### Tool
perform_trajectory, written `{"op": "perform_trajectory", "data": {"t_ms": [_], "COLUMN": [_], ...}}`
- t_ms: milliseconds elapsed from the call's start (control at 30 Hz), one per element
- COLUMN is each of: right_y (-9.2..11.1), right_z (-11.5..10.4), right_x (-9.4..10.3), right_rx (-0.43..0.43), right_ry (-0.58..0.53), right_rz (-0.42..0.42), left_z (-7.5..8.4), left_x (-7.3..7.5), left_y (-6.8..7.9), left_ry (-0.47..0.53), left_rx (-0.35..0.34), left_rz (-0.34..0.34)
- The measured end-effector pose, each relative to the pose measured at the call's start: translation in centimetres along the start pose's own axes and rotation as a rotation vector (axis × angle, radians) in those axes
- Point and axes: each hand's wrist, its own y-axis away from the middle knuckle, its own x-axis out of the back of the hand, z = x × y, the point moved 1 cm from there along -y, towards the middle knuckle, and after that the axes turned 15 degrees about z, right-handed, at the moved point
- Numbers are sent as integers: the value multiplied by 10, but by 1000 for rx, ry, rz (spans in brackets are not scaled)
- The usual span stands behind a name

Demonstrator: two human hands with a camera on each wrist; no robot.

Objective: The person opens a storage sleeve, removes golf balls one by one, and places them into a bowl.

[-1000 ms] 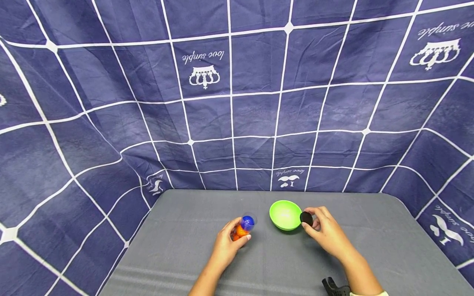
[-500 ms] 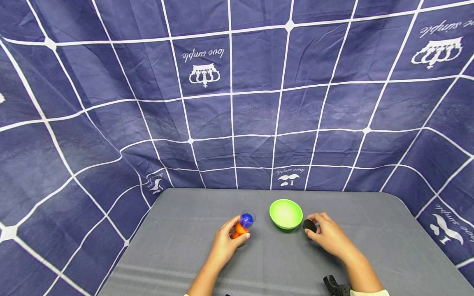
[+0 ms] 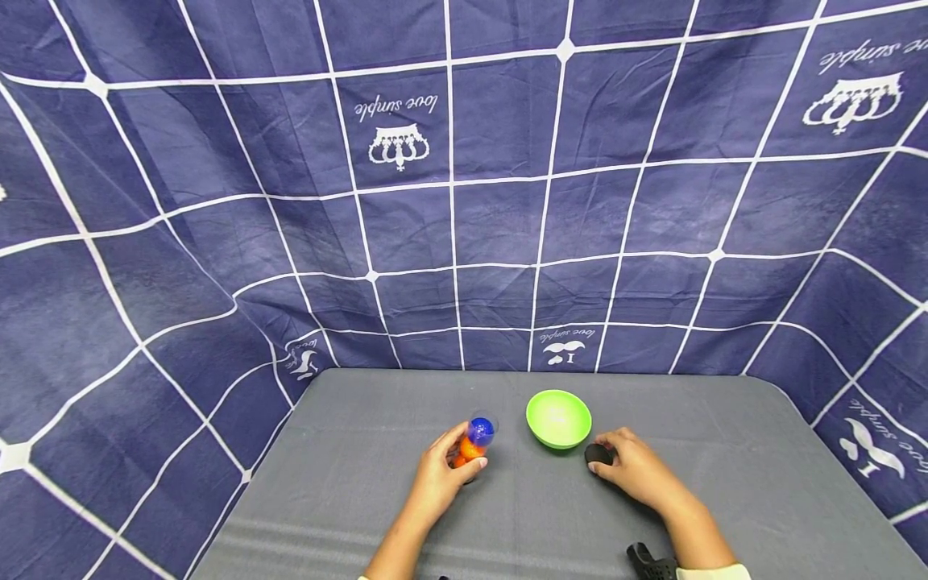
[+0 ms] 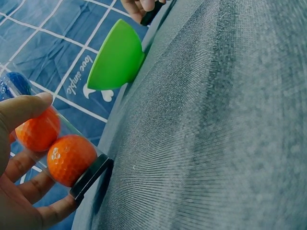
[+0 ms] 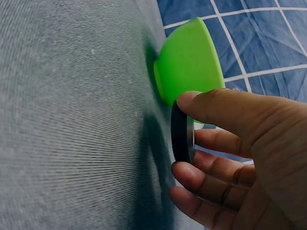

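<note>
My left hand [image 3: 440,474] grips a clear tube standing nearly upright on the table. Inside are a blue ball [image 3: 482,429] at the top and two dimpled orange golf balls [image 4: 72,160] below it. A black cap [image 4: 90,176] closes the tube's bottom, down at the cloth; its top shows no cap. My right hand [image 3: 638,463] pinches a round black cap [image 3: 599,457] by its edge, thumb against fingers. In the right wrist view this cap [image 5: 182,132] is held close over the cloth, its flat face toward it. A green bowl [image 3: 558,419] sits just beyond the cap.
Grey cloth [image 3: 348,483] covers the table. A blue curtain [image 3: 500,225] with white grid lines hangs behind it and along both sides. Near the front edge, a black device [image 3: 652,562] shows beside the right forearm.
My right hand has brought the black cap away from the bowl's right edge, toward the front and down near the table. My left hand and the tube have hardly moved.
</note>
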Motion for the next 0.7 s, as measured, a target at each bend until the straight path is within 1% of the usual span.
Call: {"op": "perform_trajectory", "data": {"t_ms": [267, 400, 700], "right_y": [2, 2, 2], "right_z": [1, 2, 5], "right_x": [-4, -6, -8], "right_rx": [-16, -22, -33], "right_ry": [14, 22, 39], "right_rz": [-25, -25, -33], "left_z": [-2, -2, -2], "left_x": [0, 0, 0], "left_y": [-1, -1, -1], "left_ry": [-12, -11, -10], "left_rx": [-7, -24, 1], "left_rz": [-2, -6, -13]}}
